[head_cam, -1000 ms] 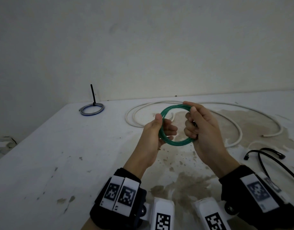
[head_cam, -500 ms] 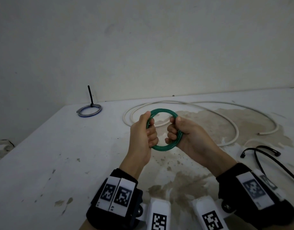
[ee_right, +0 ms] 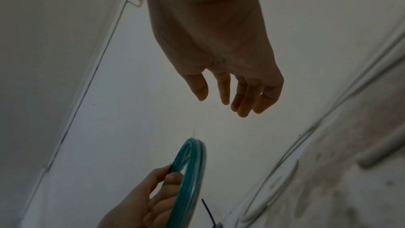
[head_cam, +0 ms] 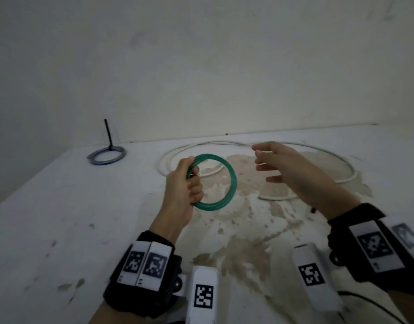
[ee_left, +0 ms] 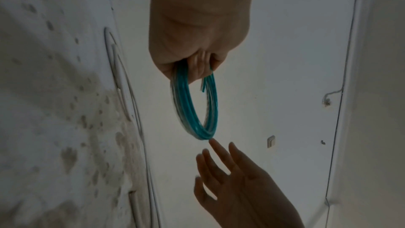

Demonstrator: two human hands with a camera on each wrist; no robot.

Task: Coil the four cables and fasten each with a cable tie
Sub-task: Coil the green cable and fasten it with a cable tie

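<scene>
A: What did the head view give that the wrist cameras did not?

B: The whole desk (head_cam: 61, 218): the white cable (head_cam: 341, 178) sprawled loose across the stained part, and the blue-grey coil (head_cam: 107, 156) lying flat at the far left corner with a black cable tie (head_cam: 108, 134) standing up from it. The wrist views caught only slivers of those.

A: And the wrist views?

B: The left wrist camera showed a short free end of the green cable (ee_left: 197, 108) poking out just below the fingers, which the head view hid.

A: Where was that green cable?

B: Coiled into a ring, held above the desk in front of the white cable. The left hand (head_cam: 182, 185) was clenched round its left side, thumb up on top.

A: The right hand (head_cam: 292, 169)?

B: Released, holding nothing. Its fingers were spread and loosely bent, pointing left toward the ring, close to it but apart.
</scene>
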